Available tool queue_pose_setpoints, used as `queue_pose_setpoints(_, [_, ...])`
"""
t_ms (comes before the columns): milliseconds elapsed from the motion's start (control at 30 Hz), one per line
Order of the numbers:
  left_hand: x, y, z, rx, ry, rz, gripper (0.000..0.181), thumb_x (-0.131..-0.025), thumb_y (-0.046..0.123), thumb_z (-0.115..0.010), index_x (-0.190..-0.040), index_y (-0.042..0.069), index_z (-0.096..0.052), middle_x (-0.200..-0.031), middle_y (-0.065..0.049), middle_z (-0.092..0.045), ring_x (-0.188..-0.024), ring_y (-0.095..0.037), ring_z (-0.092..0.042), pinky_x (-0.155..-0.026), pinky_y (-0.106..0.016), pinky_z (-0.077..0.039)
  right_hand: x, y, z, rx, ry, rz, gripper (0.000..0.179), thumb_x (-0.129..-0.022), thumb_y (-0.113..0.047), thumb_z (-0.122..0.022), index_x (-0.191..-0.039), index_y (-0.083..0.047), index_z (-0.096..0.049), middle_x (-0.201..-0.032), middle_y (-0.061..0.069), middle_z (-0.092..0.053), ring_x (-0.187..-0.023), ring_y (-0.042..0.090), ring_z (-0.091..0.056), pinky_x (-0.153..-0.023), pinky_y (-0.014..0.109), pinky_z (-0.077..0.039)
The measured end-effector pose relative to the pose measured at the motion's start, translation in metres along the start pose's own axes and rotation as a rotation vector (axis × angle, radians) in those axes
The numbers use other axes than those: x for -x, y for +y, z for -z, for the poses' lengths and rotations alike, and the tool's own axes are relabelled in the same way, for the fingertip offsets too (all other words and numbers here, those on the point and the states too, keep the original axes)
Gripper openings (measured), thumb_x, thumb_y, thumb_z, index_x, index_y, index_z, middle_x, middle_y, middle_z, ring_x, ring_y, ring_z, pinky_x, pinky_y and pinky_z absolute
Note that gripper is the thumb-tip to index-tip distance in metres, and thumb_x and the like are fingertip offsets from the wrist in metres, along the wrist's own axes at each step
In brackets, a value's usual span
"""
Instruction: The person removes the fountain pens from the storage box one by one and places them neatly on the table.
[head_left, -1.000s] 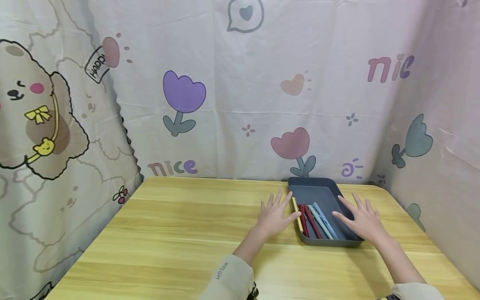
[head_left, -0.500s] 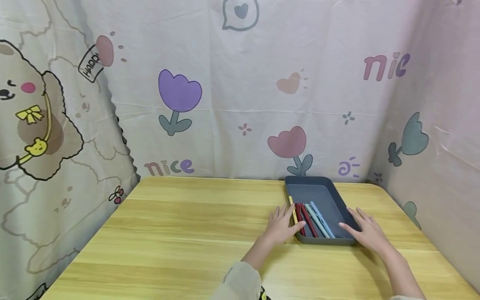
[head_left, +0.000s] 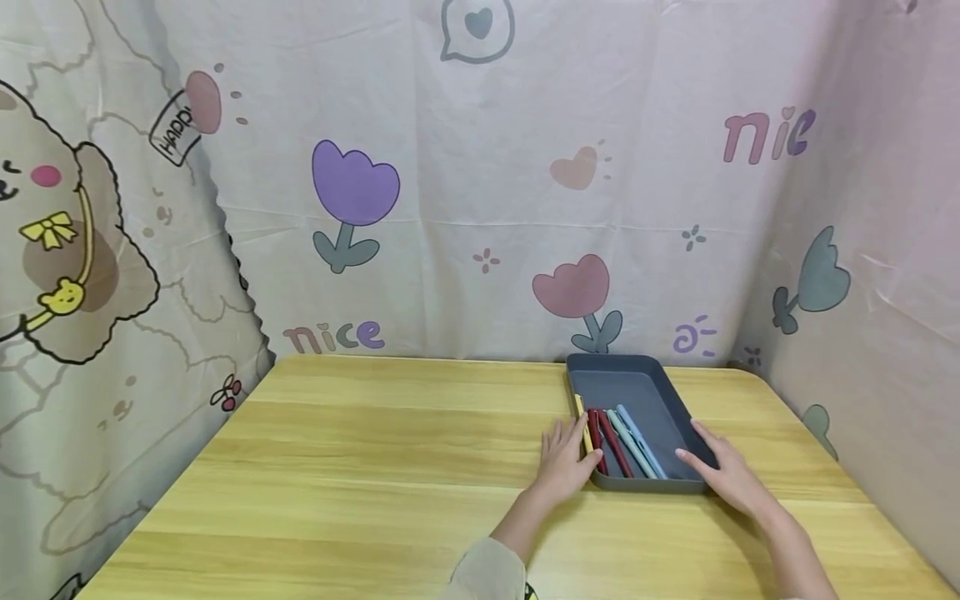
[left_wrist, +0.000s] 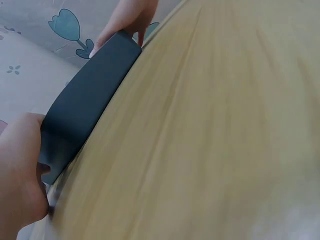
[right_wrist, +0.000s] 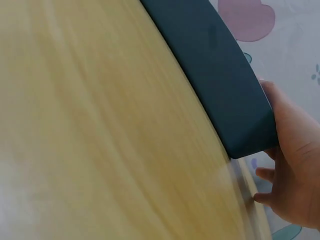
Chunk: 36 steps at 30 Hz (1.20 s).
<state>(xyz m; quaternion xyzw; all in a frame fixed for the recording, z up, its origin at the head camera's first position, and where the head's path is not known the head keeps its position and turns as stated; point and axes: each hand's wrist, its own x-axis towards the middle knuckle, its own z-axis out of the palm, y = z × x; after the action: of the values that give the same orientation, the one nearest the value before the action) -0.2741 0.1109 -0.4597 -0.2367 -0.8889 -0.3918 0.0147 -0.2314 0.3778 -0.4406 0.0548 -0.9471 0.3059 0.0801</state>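
A dark grey rectangular tray [head_left: 618, 387] lies on the table's right half. Inside, toward its left side, are slim pens: a yellow pen [head_left: 579, 406] along the left wall, two dark red pens [head_left: 617, 446], a pale green pen [head_left: 630, 443] and a blue pen [head_left: 643, 442]. My left hand [head_left: 562, 468] grips the tray's near left side, thumb over the rim and fingers outside. On the near right side my right hand [head_left: 733, 482] holds the rim the same way. Close up, the right wrist view has that hand [right_wrist: 300, 160] around the tray's corner, some fingertips beneath it.
The light wooden table [head_left: 337, 467] spreads to the left and in front of the tray. A printed cloth [head_left: 465, 167] with flowers hangs right behind the table's far edge, close to the tray's far end. More cloth stands at both sides.
Both hands have come down from over the tray to its two sides and now grip its rim. The view has shifted slightly; the pens lie as before.
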Motion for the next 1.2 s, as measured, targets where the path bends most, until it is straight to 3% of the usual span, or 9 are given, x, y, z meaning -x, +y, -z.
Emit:
queue_pose_setpoints(333, [0.000,0.002,-0.008,-0.031,0.014,-0.002,0.067,-0.092,0.045,-0.048,-0.148,0.016,-0.023,-0.145,-0.016,-0.029,-0.135,-0.033,-0.011,-0.106,-0.053,-0.002,0.001,0.000,-0.001,-0.064,-0.030,-0.044,0.077,-0.092,-0.038,-0.052,-0.144,0.004,-0.015,-0.140,0.038,-0.013,-0.123,0.058,-0.012,-0.090,0.071,-0.014])
queue_pose_setpoints(767, [0.002,0.003,-0.005,-0.028,0.002,-0.001,0.063,-0.094,0.031,-0.048,-0.147,0.010,-0.021,-0.146,-0.017,-0.024,-0.135,-0.034,-0.011,-0.106,-0.052,-0.003,0.002,-0.002,-0.004,-0.088,-0.048,-0.085,0.079,-0.092,-0.041,-0.052,-0.146,0.001,-0.012,-0.143,0.035,-0.011,-0.125,0.056,-0.012,-0.093,0.069,-0.013])
queue_pose_setpoints(1200, [0.007,-0.006,0.003,0.002,0.005,0.005,0.061,-0.094,0.024,-0.046,-0.147,0.006,-0.020,-0.146,-0.019,-0.024,-0.135,-0.035,-0.010,-0.106,-0.051,-0.004,0.004,-0.017,-0.012,-0.065,-0.045,-0.073,0.079,-0.092,-0.042,-0.052,-0.146,0.001,-0.013,-0.143,0.034,-0.013,-0.125,0.055,-0.015,-0.094,0.068,-0.015])
